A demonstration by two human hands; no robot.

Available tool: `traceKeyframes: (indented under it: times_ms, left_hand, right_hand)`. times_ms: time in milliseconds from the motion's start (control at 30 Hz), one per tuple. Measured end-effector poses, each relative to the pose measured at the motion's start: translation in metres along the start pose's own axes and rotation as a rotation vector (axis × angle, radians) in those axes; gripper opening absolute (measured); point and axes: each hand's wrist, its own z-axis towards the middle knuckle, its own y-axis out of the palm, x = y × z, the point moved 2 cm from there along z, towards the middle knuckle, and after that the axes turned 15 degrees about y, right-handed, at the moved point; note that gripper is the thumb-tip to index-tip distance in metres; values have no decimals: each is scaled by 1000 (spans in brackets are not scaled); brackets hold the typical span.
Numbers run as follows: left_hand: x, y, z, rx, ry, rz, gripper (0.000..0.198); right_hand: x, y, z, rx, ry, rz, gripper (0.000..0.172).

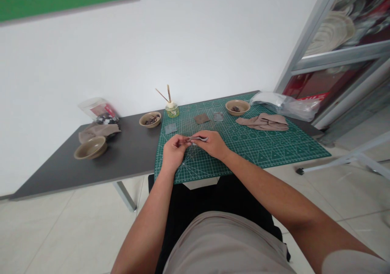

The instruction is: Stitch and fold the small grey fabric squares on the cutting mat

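Observation:
My left hand [174,150] and my right hand [212,143] meet over the near part of a green cutting mat [258,148]. Both pinch a small flat grey piece [199,138] held between their fingertips, just above the mat. Further back on the mat lie a grey square piece [171,128], a brown square piece [202,118] and a small clear piece [218,116].
A dark grey table [128,156] stands against a white wall. On it are tan bowls [90,147] [150,119] [237,107], a reed diffuser bottle [172,109], a clear jar [99,110], folded beige cloths [264,122] [97,131] and a plastic bag [283,103]. A metal-framed shelf [341,54] stands at right.

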Motion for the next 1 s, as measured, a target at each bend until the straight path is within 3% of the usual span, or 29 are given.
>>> traceKeyframes:
  times_ms: [167, 500, 800, 1000]
  left_hand:
    - [2, 0, 0, 8, -30, -11, 23]
    - [0, 1, 1, 1, -68, 4, 27]
    - [2, 0, 1, -8, -78, -10, 24]
    - [3, 0, 1, -41, -44, 65, 19]
  right_hand:
    - [0, 0, 0, 9, 14, 12, 7]
    - [-1, 2, 0, 6, -44, -34, 9]
    - [1, 0, 0, 1, 26, -57, 9]
    - [-1, 0, -1, 15, -10, -57, 11]
